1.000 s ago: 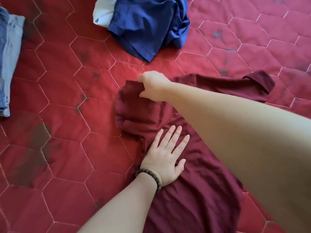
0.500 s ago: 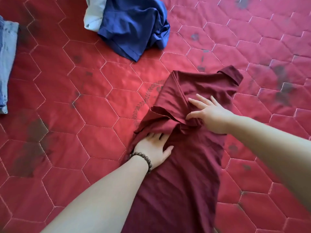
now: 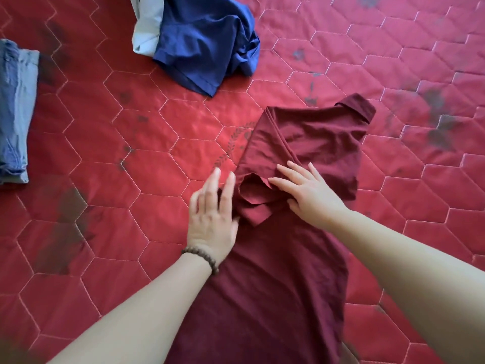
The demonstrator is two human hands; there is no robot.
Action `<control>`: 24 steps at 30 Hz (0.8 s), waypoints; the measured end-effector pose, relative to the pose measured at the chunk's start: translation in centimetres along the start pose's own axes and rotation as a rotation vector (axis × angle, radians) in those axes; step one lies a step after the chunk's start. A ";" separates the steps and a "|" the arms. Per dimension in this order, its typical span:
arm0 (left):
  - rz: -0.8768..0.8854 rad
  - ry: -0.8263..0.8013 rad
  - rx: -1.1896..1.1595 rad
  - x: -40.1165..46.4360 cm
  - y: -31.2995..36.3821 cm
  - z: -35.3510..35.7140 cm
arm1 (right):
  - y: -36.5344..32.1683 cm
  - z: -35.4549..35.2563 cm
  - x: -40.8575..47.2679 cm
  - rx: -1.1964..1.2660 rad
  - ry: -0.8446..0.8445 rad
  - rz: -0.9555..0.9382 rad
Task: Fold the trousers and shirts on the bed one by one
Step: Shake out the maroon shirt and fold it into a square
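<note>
A dark maroon shirt [image 3: 283,271] lies lengthwise on the red quilted bed [image 3: 110,158], collar at the far right. Its left side and sleeve are folded over onto the body. My right hand [image 3: 305,194] lies flat on the folded sleeve with its fingers straight. My left hand [image 3: 212,219], a bead bracelet on the wrist, lies with straight fingers along the shirt's left edge, partly on the quilt.
A crumpled blue garment [image 3: 207,46] with a pale grey piece [image 3: 145,30] beside it lies at the far middle. Folded light blue jeans [image 3: 14,111] sit at the left edge. Dark stains mark the quilt.
My right hand carried the left sleeve across onto the shirt body and now flattens it. My left hand came out from under the fold and moved to the shirt's left edge.
</note>
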State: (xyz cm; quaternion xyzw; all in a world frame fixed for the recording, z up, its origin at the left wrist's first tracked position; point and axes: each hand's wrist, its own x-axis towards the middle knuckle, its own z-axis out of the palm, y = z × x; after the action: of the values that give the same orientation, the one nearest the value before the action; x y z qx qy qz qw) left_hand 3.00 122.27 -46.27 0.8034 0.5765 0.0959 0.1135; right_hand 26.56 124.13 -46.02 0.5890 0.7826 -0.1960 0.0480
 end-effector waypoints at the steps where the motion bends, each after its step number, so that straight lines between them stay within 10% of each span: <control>1: -0.057 -0.052 -0.025 0.7 -0.1 0.0 | 0.1 0.1 -0.1 -0.007 0.011 -0.012; 7: 0.228 -0.104 -0.135 2.0 -0.7 1.0 | 0.4 -0.1 -0.1 0.284 0.300 0.277; 11: 0.439 -0.122 -0.004 1.6 -1.1 1.4 | 0.6 -0.9 2.2 0.131 0.052 0.521; 20: 0.485 -0.170 0.040 0.8 -1.0 1.0 | 0.1 -2.1 3.6 0.062 0.041 0.564; 24: 0.411 -0.029 -0.103 2.0 0.1 1.2 | -1.2 -1.8 3.3 -0.007 0.407 0.289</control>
State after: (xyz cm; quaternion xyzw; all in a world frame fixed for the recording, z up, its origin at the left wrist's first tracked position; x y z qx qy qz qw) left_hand 4.08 124.00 -47.36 0.8985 0.3933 0.1347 0.1409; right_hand 24.77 127.47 -45.08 0.7220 0.6843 -0.0614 -0.0811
